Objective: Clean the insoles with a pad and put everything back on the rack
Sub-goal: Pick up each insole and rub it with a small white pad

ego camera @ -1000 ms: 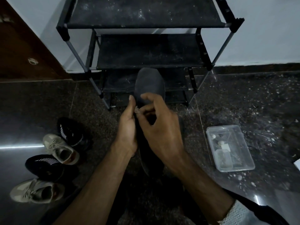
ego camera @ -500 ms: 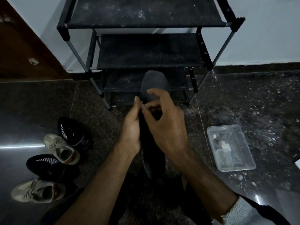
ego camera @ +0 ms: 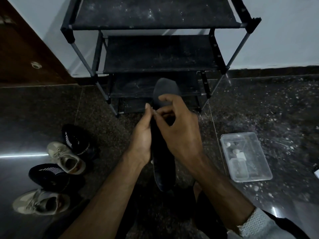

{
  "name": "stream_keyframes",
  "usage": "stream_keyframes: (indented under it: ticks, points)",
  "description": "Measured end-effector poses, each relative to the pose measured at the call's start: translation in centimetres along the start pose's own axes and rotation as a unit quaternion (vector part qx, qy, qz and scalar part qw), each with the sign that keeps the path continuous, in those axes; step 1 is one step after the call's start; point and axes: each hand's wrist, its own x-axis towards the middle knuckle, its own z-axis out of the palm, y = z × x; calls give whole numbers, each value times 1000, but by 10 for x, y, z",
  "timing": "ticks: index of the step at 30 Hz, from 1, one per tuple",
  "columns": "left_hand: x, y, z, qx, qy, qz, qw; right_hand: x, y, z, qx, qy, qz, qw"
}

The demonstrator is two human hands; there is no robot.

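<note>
right hand (ego camera: pixel 179 130) slid up insole (ego camera: pixel 164 169)

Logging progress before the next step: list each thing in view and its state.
Insole: dark, held upright off the floor.
Left hand: holds the insole's edge.
Right hand: fingers curled on the insole.
Rack: shelves bare, dusty.
Four shoes: on the floor.
Clear box: on the floor.

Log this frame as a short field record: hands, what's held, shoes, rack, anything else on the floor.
left hand: holds the insole's left edge
right hand: fingers curled over the insole's upper part; pad not discernible
insole: dark, held lengthwise between both hands, toe end toward the rack
shoe rack: black, dusty shelves, no shoes visible on it
shoes: two black sneakers, two beige sneakers, on floor at left
plastic box: clear, on floor at right
</note>
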Motion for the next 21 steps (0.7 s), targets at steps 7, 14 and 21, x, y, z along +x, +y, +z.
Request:
stream_keyframes:
  ticks: [7, 14, 21]
  points:
    - [0, -5, 1, 5, 6, -7, 1000, 16, 28, -20, -64, 76, 27, 995]
    - [1, 5, -3, -28, 23, 10, 999, -5, -2, 5, -12, -5, -4, 1000]
    - [-1, 5, 1, -55, 1, -2, 998, 13, 22, -18, -6, 70, 56, 996]
